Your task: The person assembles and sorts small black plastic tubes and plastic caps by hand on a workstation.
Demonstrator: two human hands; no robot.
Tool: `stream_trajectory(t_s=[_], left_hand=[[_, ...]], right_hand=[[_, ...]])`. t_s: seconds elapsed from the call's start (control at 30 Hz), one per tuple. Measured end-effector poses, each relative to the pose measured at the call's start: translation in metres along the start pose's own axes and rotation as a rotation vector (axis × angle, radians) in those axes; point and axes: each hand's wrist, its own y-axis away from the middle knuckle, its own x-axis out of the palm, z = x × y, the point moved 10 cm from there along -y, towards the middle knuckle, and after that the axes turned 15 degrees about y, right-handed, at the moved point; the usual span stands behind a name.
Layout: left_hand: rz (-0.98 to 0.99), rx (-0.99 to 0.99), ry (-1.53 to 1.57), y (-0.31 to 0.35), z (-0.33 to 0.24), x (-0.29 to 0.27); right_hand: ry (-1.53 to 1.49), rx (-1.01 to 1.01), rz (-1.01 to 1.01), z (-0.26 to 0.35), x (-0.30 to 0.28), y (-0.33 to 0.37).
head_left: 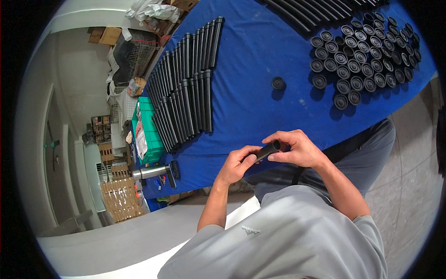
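Between my two hands, over the near edge of the blue-covered table (246,107), is a short black tube (267,150) with its open end tilted up to the right. My left hand (239,162) grips its lower left part, thumb on top. The fingers and thumb of my right hand (297,148) close around the tube's open end. A single round black cap (278,83) lies apart on the cloth ahead of my hands. Many more round black caps (356,83) stand grouped at the right, with ringed tops facing up.
Two rows of long black tubes (186,104) lie at the left. More black tubes (311,14) lie at the far right edge. A green crate (147,125) stands at the left edge, near a silver cylinder (152,172). Cardboard boxes (110,36) and wire racks sit beyond the table.
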Motion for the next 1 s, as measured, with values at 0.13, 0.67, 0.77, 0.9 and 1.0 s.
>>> stream_trajectory(t_s=[0.13,0.67,0.77,0.9,1.0], left_hand=[[-0.186,0.324,-0.343,0.008,-0.045,0.005],[0.063,0.503,1.098,-0.056,-0.006,0.001],[-0.011,0.535,1.244,-0.068,0.009,-0.026],[-0.1,0.502,1.288,-0.077,0.024,-0.028],[-0.098,0.505,1.306,-0.078,0.023,-0.023]], right_hand=[[0.209,-0.01,-0.05,-0.001,0.003,0.001],[0.612,0.179,-0.211,0.025,-0.034,-0.033],[1.276,-0.082,-0.321,0.07,-0.043,-0.06],[1.647,0.039,-0.026,0.041,-0.039,-0.089],[1.682,0.074,0.095,0.005,-0.049,-0.094]])
